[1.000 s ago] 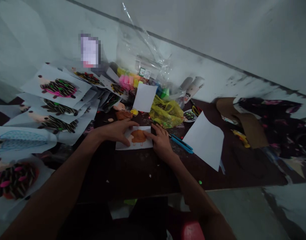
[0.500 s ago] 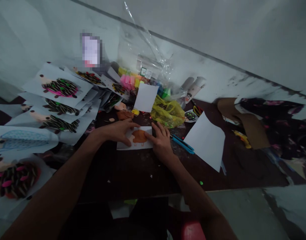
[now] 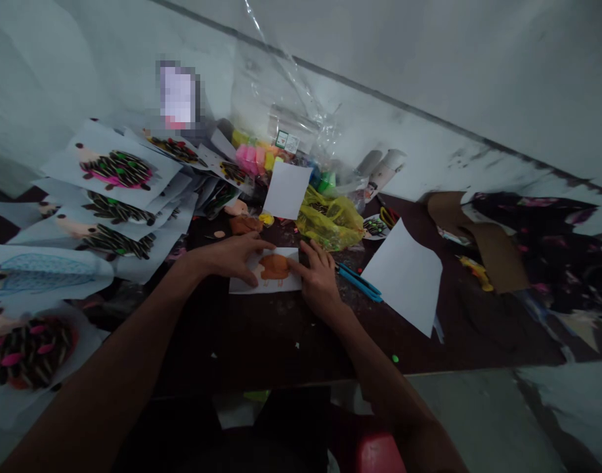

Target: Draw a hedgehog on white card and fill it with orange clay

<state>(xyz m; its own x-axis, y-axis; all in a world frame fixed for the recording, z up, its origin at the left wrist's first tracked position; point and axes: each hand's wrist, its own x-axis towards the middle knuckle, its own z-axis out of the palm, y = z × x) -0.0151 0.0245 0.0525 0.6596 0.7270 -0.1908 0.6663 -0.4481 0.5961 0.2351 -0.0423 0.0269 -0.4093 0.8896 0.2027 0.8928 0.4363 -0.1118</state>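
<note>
A small white sheet (image 3: 241, 284) lies on the dark table, bearing an orange-brown shape (image 3: 275, 267) with a paler part at its left and small feet below. My left hand (image 3: 234, 257) rests on the sheet's left side, thumb and fingers spread apart. At the right edge is my right hand (image 3: 319, 276), fingers apart, with one fingertip touching the brown shape. Brown clay (image 3: 245, 225) and a yellow lump (image 3: 266, 219) sit just behind the sheet. Blue scissors or a similar blue-handled tool (image 3: 360, 282) lies right of my right hand.
Sheets with seed-covered hedgehog figures (image 3: 116, 172) are piled at the left. Behind stand a blank card (image 3: 287, 190), a yellow plastic bag (image 3: 330, 220) and colored clay packs (image 3: 251, 159). A large white sheet (image 3: 406, 276), brown cardboard (image 3: 495, 253) and dark floral cloth (image 3: 566, 253) lie rightward.
Both hands stay in almost the same place on the sheet. The right index fingertip has shifted slightly at the brown shape's right edge. The view has moved very slightly.
</note>
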